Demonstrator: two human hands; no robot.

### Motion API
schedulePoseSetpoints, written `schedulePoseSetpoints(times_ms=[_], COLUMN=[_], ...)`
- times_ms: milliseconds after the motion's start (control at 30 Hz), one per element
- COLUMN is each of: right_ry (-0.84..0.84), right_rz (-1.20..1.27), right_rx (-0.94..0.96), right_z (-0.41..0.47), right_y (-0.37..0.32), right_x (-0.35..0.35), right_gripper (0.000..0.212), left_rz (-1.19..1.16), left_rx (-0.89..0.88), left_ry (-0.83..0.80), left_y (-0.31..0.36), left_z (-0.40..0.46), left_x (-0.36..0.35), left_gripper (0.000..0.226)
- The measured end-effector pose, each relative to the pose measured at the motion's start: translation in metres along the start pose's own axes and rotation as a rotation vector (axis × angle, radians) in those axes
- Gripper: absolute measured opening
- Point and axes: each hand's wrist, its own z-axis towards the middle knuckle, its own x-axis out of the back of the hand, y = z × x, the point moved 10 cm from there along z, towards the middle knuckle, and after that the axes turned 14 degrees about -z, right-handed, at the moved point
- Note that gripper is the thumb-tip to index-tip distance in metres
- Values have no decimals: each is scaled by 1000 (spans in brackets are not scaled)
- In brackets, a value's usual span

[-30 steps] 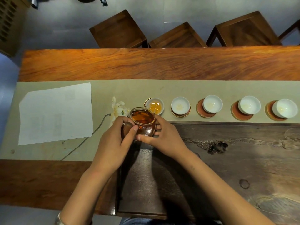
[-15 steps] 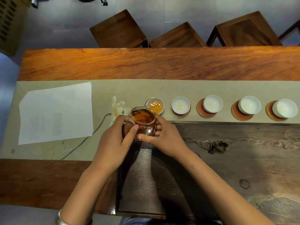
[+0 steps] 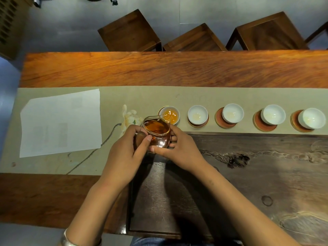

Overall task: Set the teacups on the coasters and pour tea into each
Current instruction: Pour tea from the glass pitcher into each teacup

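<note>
Both hands hold a glass pitcher (image 3: 157, 132) of amber tea, tilted with its spout over the leftmost white teacup (image 3: 170, 114). My left hand (image 3: 125, 153) grips its brown handle; my right hand (image 3: 179, 148) cups its right side and base. That leftmost teacup holds amber tea and a thin stream runs into it. To its right, several white teacups stand in a row on round red-brown coasters: the second (image 3: 197, 114), third (image 3: 232, 113), fourth (image 3: 274, 114) and fifth (image 3: 311, 118). These show only a pale trace at the bottom.
The cups stand on a beige runner (image 3: 142, 96) along a long wooden table (image 3: 159, 68). A white paper sheet (image 3: 60, 123) lies at the left. A dark wooden tea tray (image 3: 248, 174) fills the near right. Wooden stools (image 3: 131, 32) stand beyond the table.
The hands and pitcher have barely moved. The tea level in the leftmost cup looks slightly higher.
</note>
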Motion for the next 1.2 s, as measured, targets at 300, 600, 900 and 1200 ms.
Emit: schedulePoseSetpoints(times_ms=[300,600,900,1200], right_ry=[-8,6,-17,-18], right_rz=[15,5,19,28], right_rx=[-6,-19,-24,-10], right_z=[0,0,2,-2], right_y=[0,4,6,10], right_x=[1,2,1,-3], right_gripper=[58,57,69,77], left_rz=[15,27,18,4], left_rx=[1,-3,4,-32], left_ry=[-6,4,7,11], left_y=[0,2,0,1], left_z=[1,1,-1,-15], left_x=[-1,0,1,2], left_gripper=[16,12,15,12])
